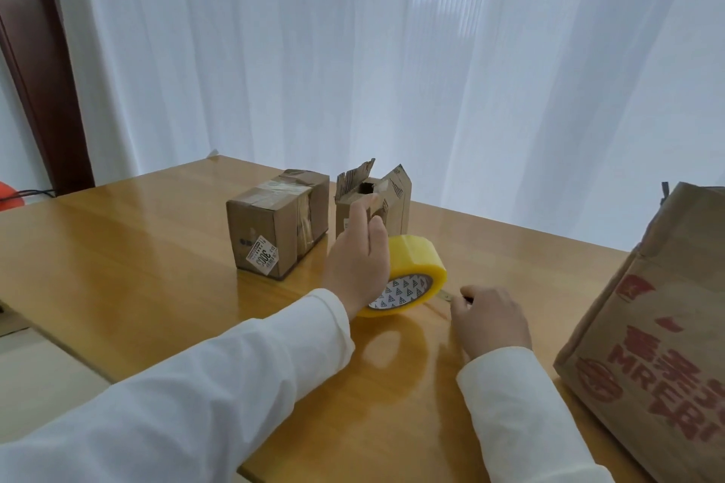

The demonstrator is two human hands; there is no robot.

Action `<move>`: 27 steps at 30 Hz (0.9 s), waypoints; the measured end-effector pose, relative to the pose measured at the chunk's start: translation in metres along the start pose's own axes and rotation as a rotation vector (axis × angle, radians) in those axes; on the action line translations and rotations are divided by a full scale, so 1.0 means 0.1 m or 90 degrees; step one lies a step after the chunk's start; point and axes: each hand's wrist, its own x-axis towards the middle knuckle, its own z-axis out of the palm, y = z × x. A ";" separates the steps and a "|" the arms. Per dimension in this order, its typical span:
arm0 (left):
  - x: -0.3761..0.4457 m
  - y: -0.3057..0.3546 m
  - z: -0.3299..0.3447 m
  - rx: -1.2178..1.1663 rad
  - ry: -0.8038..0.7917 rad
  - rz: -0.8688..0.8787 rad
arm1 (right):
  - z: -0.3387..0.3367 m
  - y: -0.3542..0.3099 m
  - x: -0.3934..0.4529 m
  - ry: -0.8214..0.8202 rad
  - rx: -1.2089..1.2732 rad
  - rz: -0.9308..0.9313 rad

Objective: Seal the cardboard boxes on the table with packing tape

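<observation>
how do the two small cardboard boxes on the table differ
The left box is closed and already taped over; the right box has torn flaps standing open. The left box carries a white sticker low on its front; the right shows none. Both are brown and stand upright.

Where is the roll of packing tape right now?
In the head view the tape roll is near the table's middle, held tilted in the left hand, just in front of the open-topped box and left of the right hand.

on the table, the tape roll lies at centre; sealed box at ten o'clock, open box at twelve behind it, paper bag at three o'clock.
</observation>
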 end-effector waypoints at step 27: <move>0.00 0.24 0.01 0.172 -0.124 -0.021 | -0.07 -0.18 -0.19 0.242 0.383 -0.323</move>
